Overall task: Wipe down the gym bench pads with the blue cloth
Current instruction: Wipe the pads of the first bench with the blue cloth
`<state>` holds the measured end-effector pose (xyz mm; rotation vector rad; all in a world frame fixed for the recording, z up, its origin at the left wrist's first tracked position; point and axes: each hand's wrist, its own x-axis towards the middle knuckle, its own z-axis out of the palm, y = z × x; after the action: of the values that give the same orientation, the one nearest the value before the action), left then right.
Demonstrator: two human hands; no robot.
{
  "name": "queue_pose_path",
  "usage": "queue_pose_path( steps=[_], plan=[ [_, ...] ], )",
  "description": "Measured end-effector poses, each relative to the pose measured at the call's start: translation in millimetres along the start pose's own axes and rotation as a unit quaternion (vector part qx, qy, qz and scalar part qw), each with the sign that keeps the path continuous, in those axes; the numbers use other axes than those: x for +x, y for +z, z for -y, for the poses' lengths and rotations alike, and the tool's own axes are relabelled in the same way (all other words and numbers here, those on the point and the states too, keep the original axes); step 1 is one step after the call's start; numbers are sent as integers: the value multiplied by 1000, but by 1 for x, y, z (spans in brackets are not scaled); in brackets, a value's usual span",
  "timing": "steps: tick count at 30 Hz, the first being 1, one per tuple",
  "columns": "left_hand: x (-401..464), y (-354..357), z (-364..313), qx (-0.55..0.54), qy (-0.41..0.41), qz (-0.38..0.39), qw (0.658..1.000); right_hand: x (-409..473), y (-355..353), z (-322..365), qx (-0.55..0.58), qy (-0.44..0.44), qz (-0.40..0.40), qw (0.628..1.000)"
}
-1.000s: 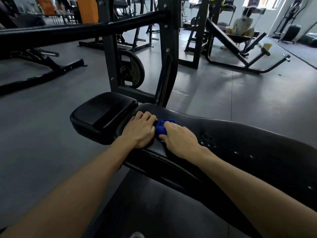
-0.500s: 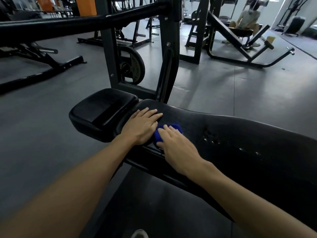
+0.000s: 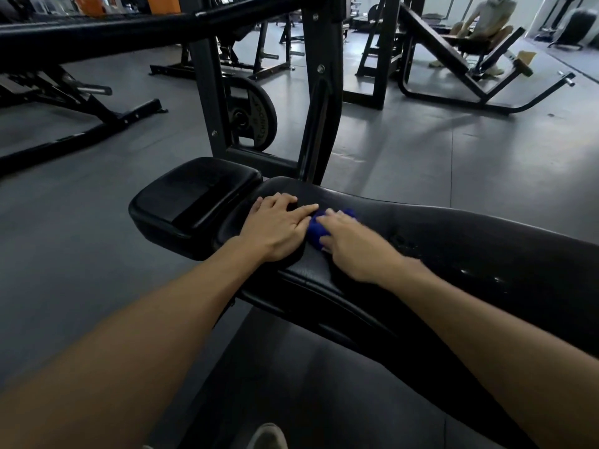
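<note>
A long black bench pad [image 3: 470,241] runs from the middle to the right edge, with a smaller black seat pad [image 3: 194,196] at its left end. A bunched blue cloth [image 3: 317,228] lies on the long pad near that end. My right hand [image 3: 353,244] lies on the cloth, fingers stretched forward over it, and most of the cloth is hidden beneath the hand. My left hand [image 3: 278,228] rests flat on the pad just left of the cloth, fingers straight and touching its edge.
A black steel frame upright [image 3: 321,92] rises right behind the pads, with a weight plate [image 3: 256,115] on it. A horizontal bar [image 3: 129,30] crosses overhead at the left. Another bench [image 3: 81,102] stands far left. A person [image 3: 486,24] sits on a machine far right. My shoe [image 3: 265,435] shows below.
My right hand has slid the cloth slightly away along the pad. My left fingers, curled a second ago, now lie straight. The view has tilted a little.
</note>
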<state>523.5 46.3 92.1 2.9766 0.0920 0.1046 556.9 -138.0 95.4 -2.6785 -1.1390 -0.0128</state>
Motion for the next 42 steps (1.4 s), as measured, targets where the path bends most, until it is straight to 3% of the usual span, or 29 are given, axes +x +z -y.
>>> queue_pose_path(
  steps=[3,6,11,13,17,20,27,34,42],
  plan=[
    [4,3,-17,37,-24,-24,999,41,-17,-39,33,99,-15,994],
    [1,3,-15,25,-13,-27,999,51,-15,-35,16,143,-40,989],
    [3,5,-12,-2,58,-38,998,-20,4,14,42,69,-59,995],
    [2,6,-11,3,73,-40,997,-28,0,1,25,28,-37,999],
    [-1,6,-11,13,84,-39,996,20,-21,-53,25,122,-20,992],
    [0,4,-12,10,87,-32,996,34,-24,-57,9,172,-26,985],
    [2,8,-13,0,88,-53,995,-30,-20,-9,-20,39,21,999],
    [1,8,-11,-7,84,-53,995,31,-46,-55,21,219,5,976],
    [3,8,-15,-12,83,-82,993,-39,-12,27,7,153,-17,988]
  ],
)
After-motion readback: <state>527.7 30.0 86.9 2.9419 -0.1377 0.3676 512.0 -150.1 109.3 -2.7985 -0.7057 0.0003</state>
